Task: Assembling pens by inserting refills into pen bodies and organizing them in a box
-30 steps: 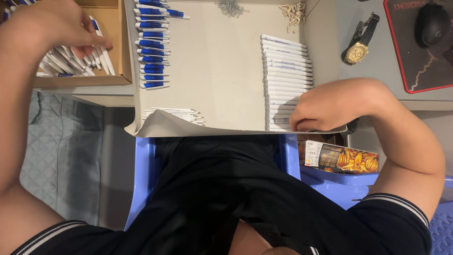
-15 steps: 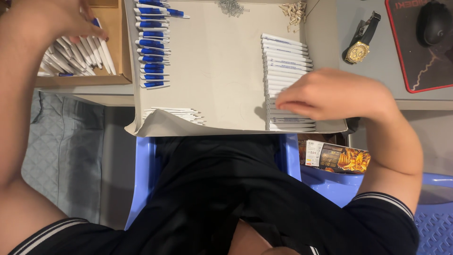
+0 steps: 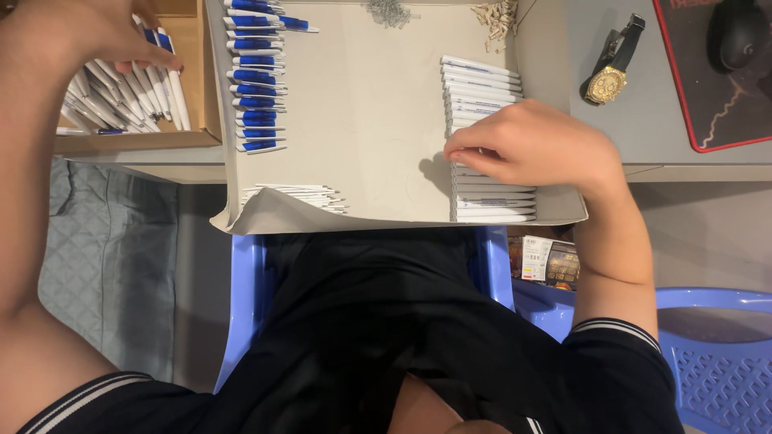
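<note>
White barrels (image 3: 486,137) stacked in row on sheet (image 3: 370,112), right side. Light, stiff, slick plastic; pinch one mid-length. Right hand (image 3: 535,149) curled on stack, fingertips on a barrel. Left hand (image 3: 76,32) in box (image 3: 201,80), fingers bent onto pens (image 3: 137,84); grip unclear. Blue caps (image 3: 256,80) between.

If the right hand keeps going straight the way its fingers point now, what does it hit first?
The right hand points left across the grey sheet, fingertips on the stack of white pen barrels. Past the stack the bare sheet looks free, so it would probably meet the row of blue-and-white pens first; heights are unclear.
</note>
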